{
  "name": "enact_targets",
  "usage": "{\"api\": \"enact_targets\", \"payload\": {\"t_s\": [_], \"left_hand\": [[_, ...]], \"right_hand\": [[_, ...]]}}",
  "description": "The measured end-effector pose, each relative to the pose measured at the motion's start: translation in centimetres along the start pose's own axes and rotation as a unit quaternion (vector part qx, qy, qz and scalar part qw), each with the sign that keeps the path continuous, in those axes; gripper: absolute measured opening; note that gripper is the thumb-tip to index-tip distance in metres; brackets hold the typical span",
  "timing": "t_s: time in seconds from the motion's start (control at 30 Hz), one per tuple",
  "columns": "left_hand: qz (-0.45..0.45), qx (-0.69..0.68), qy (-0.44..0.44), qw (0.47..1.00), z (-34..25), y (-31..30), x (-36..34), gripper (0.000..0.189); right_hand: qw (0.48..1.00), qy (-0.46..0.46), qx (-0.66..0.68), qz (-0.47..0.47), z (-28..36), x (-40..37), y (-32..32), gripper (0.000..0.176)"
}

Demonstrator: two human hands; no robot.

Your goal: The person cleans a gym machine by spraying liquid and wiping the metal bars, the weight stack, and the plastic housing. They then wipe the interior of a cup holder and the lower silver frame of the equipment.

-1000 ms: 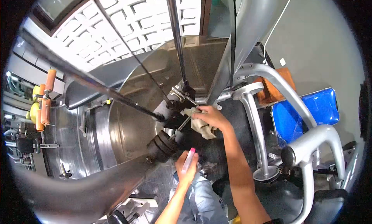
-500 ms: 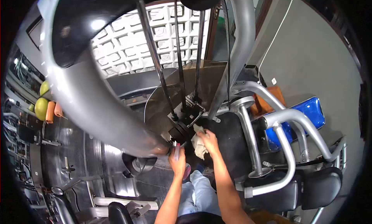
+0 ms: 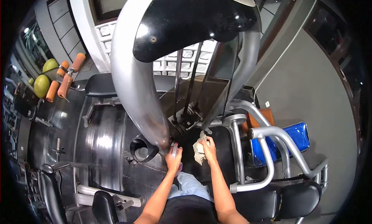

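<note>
My right hand (image 3: 209,149) is closed on a crumpled cream cloth (image 3: 199,152), which hangs over a black pad. My left hand (image 3: 173,161) grips a slim pink-and-clear object (image 3: 174,148) whose kind I cannot make out. It is beside the lower end of the machine's thick silver frame (image 3: 149,123). Just beyond both hands, dark weight plates (image 3: 179,130) sit low on the machine, under upright rods (image 3: 191,78).
A round black cup-like holder (image 3: 142,149) stands left of my left hand. Curved silver tubes (image 3: 267,146) and black seat pads (image 3: 300,200) are on the right, near a blue pad (image 3: 296,135) by the wall. A padded bench (image 3: 101,84) stands behind.
The view has shifted, showing more of the machine's top and the bench at left. Both hands have drawn back from the weight plates, still holding the cloth and the slim object.
</note>
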State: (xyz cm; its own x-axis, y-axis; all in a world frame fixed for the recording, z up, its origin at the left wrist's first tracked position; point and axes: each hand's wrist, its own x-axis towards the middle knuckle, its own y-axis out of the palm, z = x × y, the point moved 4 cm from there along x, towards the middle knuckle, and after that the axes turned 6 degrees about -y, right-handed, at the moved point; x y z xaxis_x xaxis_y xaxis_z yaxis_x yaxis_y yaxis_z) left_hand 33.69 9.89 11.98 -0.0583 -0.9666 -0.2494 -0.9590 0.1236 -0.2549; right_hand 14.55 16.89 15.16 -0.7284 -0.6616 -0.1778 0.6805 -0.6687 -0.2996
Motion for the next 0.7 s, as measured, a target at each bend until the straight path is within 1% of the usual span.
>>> {"api": "enact_targets", "payload": {"t_s": [0.03,0.07,0.1,0.13,0.17,0.2,0.23,0.27,0.33,0.37,0.4,0.47,0.53,0.6,0.63,0.7], "left_hand": [[-0.009,-0.002,0.025,1.000,0.0,-0.1,-0.1,0.026],[0.023,-0.003,-0.019,1.000,0.4,0.0,0.2,0.027],[0.035,0.004,-0.017,0.999,0.8,0.1,0.7,0.028],[0.047,0.010,-0.017,0.999,1.3,0.1,0.8,0.030],[0.034,0.010,-0.017,0.999,1.8,0.0,1.1,0.030],[0.044,0.042,0.004,0.998,1.7,0.0,1.4,0.033],[0.053,0.073,0.024,0.996,1.7,0.1,1.5,0.035],[0.038,0.070,0.023,0.997,1.9,0.1,1.5,0.035],[0.034,0.056,0.043,0.997,1.6,0.2,1.8,0.038],[0.044,0.117,0.057,0.991,1.7,0.2,1.9,0.039],[0.033,0.119,0.051,0.991,1.3,0.0,1.7,0.039],[0.054,0.074,0.024,0.995,0.5,0.0,1.2,0.040],[0.047,0.067,0.020,0.996,0.7,0.1,1.2,0.038],[0.068,0.053,-0.006,0.996,1.5,0.3,1.4,0.037],[0.065,0.053,-0.007,0.996,2.0,0.5,1.5,0.037],[0.061,0.045,0.084,0.994,1.3,0.5,1.4,0.038]], "right_hand": [[0.999,0.011,0.042,0.007,-0.2,1.0,0.7,0.035],[0.996,0.022,0.083,0.016,-0.4,1.9,1.6,0.040],[0.989,0.003,0.144,0.023,-0.2,2.9,2.8,0.045],[0.989,0.002,0.145,0.035,-0.3,3.6,3.5,0.045],[0.993,-0.028,0.076,0.087,-0.1,4.5,4.3,0.046],[0.989,-0.061,0.007,0.138,0.0,5.4,5.2,0.047],[0.976,-0.097,-0.096,0.168,-0.3,5.9,6.0,0.045],[0.953,-0.191,-0.153,0.182,-0.2,6.1,6.6,0.040],[0.917,-0.285,-0.153,0.233,-0.1,6.2,8.3,0.036],[0.913,-0.309,-0.146,0.224,-0.4,6.2,9.0,0.033],[0.910,-0.310,-0.142,0.235,0.0,6.0,9.5,0.033],[0.896,-0.311,-0.244,0.200,0.8,6.0,9.7,0.030],[0.899,-0.300,-0.237,0.213,2.0,6.5,10.4,0.029],[0.876,-0.305,-0.285,0.244,3.1,7.3,11.3,0.028],[0.875,-0.306,-0.283,0.247,3.4,7.8,11.6,0.028],[0.841,-0.340,-0.326,0.268,4.2,8.3,12.5,0.026]]}}
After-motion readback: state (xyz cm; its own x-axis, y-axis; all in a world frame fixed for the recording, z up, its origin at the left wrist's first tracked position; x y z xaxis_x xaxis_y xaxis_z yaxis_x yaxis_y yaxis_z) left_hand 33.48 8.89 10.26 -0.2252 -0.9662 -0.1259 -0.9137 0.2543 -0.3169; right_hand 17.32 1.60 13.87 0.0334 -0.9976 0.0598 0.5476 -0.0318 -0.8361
